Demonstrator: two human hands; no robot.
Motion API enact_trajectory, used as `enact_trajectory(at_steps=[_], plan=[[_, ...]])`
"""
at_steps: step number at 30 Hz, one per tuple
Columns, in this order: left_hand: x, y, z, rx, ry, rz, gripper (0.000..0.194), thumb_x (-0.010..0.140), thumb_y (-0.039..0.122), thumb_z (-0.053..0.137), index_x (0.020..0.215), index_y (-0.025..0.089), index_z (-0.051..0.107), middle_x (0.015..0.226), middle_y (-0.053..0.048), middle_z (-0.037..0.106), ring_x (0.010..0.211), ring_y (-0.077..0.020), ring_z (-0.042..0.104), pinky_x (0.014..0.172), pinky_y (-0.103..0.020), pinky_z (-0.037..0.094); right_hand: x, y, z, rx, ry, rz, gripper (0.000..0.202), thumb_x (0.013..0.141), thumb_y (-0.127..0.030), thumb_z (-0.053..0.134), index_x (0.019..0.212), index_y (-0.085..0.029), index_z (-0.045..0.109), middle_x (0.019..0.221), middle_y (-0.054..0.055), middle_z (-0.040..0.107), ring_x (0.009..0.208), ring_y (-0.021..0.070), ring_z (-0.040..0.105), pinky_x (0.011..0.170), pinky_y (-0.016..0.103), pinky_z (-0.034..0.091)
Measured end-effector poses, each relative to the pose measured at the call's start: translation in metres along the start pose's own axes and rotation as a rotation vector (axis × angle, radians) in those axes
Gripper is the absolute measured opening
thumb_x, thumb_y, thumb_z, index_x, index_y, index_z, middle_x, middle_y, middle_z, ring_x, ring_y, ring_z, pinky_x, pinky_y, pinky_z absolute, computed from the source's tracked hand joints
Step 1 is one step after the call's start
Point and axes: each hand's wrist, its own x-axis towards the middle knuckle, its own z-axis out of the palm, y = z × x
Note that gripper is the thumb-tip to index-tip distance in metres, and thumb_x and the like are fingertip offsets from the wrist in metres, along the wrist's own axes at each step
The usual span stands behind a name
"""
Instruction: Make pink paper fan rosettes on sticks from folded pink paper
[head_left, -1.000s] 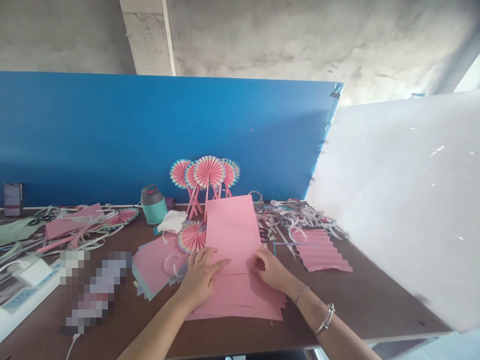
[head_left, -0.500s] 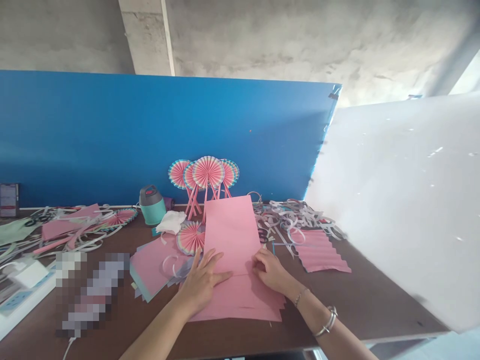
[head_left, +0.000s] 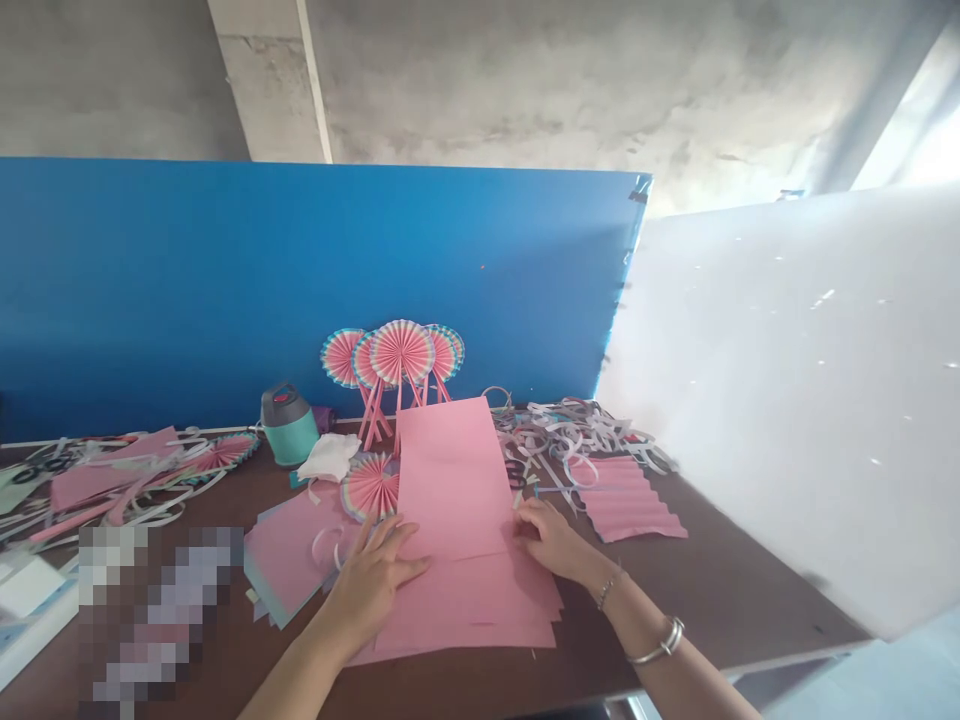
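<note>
Brown bench [head_left: 720, 610] is running across the lower view, its right end tapering beside a bright white panel [head_left: 787, 390]; a blue panel [head_left: 225, 260] is standing along its far edge, and bare grey concrete [head_left: 487, 90] with a pale beam [head_left: 274, 95] is showing above. Light is coming in strongest at upper right. Centre, near edge of bench: pink sheet [head_left: 454, 480] is lying over a fanned pile of pink paper [head_left: 510, 632], its far end hiding part of the stems of the standing fans. Left hand [head_left: 373, 575] is resting at the sheet's left side, fingers spread wide, thumb reaching over the pink, grasping nothing. Right hand [head_left: 555, 543] is sitting at the right edge, fingers curled inward; cannot tell whether they are pinching paper. At least 4 pink paper fans [head_left: 402, 352] are standing before the blue panel, and 1 loose fan [head_left: 370, 488] is lying left of the sheet. Left of that hand, a stack of pink and pale blue sheets [head_left: 281, 555] is lying askew. A teal canister [head_left: 291, 437] is standing behind a white cloth [head_left: 330, 457]. Right side: tangled paper strips [head_left: 585, 430] are heaping behind a pleated pink sheet [head_left: 630, 500].
</note>
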Motion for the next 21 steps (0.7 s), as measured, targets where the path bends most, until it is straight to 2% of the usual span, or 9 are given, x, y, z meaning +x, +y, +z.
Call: enact_trajectory(at_steps=[3,7,9,11,13,15,17,21], plan=[[-0.001,-0.007,-0.002,0.011,0.062,0.001,0.064,0.066,-0.005,0.042,0.102,0.042,0.066,0.121,0.002,0.058,0.116,-0.0243,0.043,0.098,-0.055,0.03,0.001,0.006,-0.003,0.021,-0.003,-0.012,0.009,0.067,-0.012,0.054,0.071,-0.018,0.059,0.083,0.004,0.056,0.084,0.0203,0.05,0.079,0.033,0.038],[-0.003,-0.02,-0.005,0.061,0.228,-0.07,0.049,0.063,-0.005,0.043,0.077,0.031,0.073,0.103,-0.002,0.065,0.102,-0.0241,0.05,0.093,-0.048,0.036,0.001,0.007,-0.004,0.041,0.0,-0.014,0.01,0.066,-0.013,0.056,0.072,-0.018,0.061,0.081,0.003,0.055,0.082,0.0194,0.051,0.076,0.031,0.039],[-0.003,-0.02,-0.008,0.073,0.338,-0.145,0.045,0.065,-0.003,0.043,0.081,0.026,0.072,0.096,-0.005,0.065,0.097,-0.0242,0.052,0.088,-0.045,0.039,0.002,0.006,-0.004,0.048,0.004,-0.017,0.01,0.066,-0.013,0.055,0.072,-0.018,0.061,0.08,0.003,0.055,0.081,0.019,0.051,0.075,0.03,0.038],[-0.003,-0.016,-0.01,0.039,0.39,-0.189,0.041,0.069,0.001,0.043,0.091,0.023,0.068,0.096,-0.006,0.063,0.096,-0.024,0.052,0.085,-0.042,0.04,0.002,0.006,-0.004,0.051,0.004,-0.022,0.011,0.065,-0.012,0.055,0.071,-0.018,0.061,0.079,0.003,0.056,0.08,0.0188,0.051,0.074,0.03,0.038],[-0.002,-0.007,-0.011,-0.037,0.345,-0.177,0.03,0.074,0.009,0.045,0.092,0.023,0.066,0.098,-0.006,0.061,0.097,-0.0237,0.052,0.084,-0.041,0.04,0.002,0.006,-0.004,0.049,0.007,-0.029,0.011,0.065,-0.012,0.054,0.07,-0.018,0.061,0.079,0.003,0.056,0.08,0.0188,0.051,0.074,0.03,0.038],[0.0,0.001,-0.01,-0.109,0.26,-0.158,0.018,0.08,0.021,0.047,0.085,0.023,0.065,0.099,-0.005,0.059,0.097,-0.0233,0.051,0.083,-0.04,0.04,0.002,0.005,-0.004,0.044,0.013,-0.036,0.01,0.066,-0.012,0.054,0.071,-0.018,0.061,0.081,0.003,0.057,0.082,0.0193,0.05,0.076,0.031,0.038],[0.003,0.007,-0.009,-0.155,0.199,-0.155,0.016,0.082,0.03,0.049,0.077,0.023,0.063,0.098,-0.004,0.058,0.096,-0.023,0.051,0.083,-0.04,0.04,0.001,0.003,-0.004,0.033,0.021,-0.04,0.007,0.069,-0.017,0.054,0.07,-0.018,0.061,0.083,0.004,0.057,0.084,0.0201,0.05,0.078,0.033,0.038],[0.008,0.009,-0.007,-0.22,0.123,-0.149,0.01,0.079,0.03,0.056,0.075,0.022,0.06,0.093,-0.003,0.057,0.094,-0.0219,0.05,0.084,-0.038,0.039,-0.001,-0.008,-0.002,-0.025,0.047,-0.065,0.016,0.076,-0.033,0.056,0.067,-0.019,0.059,0.088,0.004,0.057,0.089,0.0215,0.05,0.085,0.039,0.036]])
